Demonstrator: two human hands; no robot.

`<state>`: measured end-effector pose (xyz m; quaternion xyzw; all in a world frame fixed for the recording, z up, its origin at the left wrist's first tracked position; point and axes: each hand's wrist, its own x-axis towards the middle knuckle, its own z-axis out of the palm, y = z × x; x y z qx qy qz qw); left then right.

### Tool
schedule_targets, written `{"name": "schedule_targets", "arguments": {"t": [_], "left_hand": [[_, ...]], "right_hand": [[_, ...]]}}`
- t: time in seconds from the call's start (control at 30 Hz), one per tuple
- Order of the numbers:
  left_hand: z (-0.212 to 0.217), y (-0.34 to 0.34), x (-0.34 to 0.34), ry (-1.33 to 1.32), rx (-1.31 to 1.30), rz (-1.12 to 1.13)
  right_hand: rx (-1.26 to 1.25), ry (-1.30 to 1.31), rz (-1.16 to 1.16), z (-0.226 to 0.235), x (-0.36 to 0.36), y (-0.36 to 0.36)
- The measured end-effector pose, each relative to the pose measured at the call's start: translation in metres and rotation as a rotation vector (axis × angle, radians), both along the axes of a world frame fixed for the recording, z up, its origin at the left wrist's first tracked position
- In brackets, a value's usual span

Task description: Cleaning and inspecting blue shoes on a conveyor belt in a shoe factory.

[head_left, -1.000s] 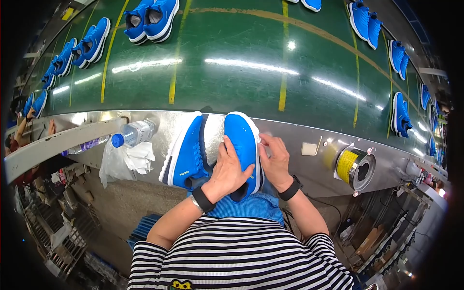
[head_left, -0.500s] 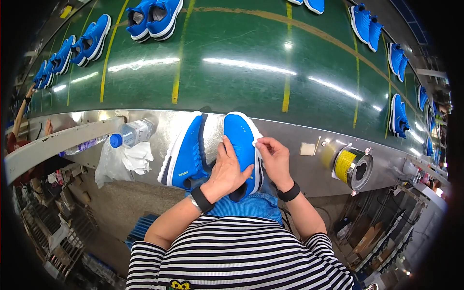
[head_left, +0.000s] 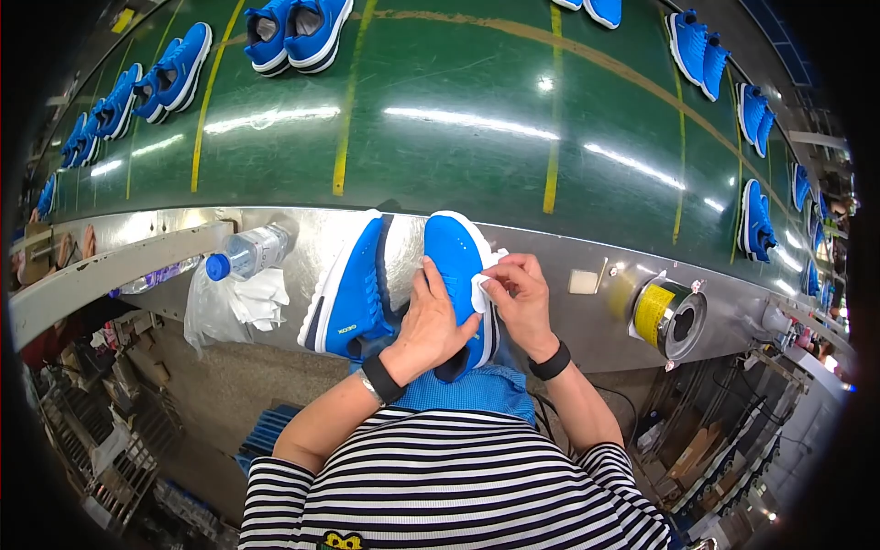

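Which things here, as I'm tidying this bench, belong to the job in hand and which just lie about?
Apparently in the job:
blue shoe under the left hand
white piece of cloth or paper in the right hand
second blue shoe alongside

Apparently lying about:
blue-capped clear bottle
clear plastic bag
yellow-labelled tin
small pale block

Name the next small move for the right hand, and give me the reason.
Probably slide the right hand a little along the right edge of the shoe: its fingers pinch a soft white piece at that edge, and the left hand lies on the shoe's upper, seemingly steadying it.
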<state>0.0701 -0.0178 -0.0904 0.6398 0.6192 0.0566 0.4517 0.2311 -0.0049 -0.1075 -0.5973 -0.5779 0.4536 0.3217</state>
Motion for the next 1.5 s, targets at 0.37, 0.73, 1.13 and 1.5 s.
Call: {"name": "schedule_targets", "arguments": {"t": [0.37,0.73,1.13,1.5], "left_hand": [[-0.002,0.000,-0.002,0.007,0.011,-0.002],[-0.003,0.006,-0.001,0.008,-0.027,0.011],[-0.008,0.004,0.012,0.047,0.008,0.015],[-0.010,0.008,0.020,0.040,0.033,0.004]], "right_hand": [[-0.085,-0.226,0.331,0.024,0.017,0.034],[-0.315,0.073,-0.034,-0.010,0.005,0.031],[-0.319,0.226,-0.224,-0.019,0.003,0.019],[-0.328,0.207,-0.218,-0.026,0.014,0.025]]}}
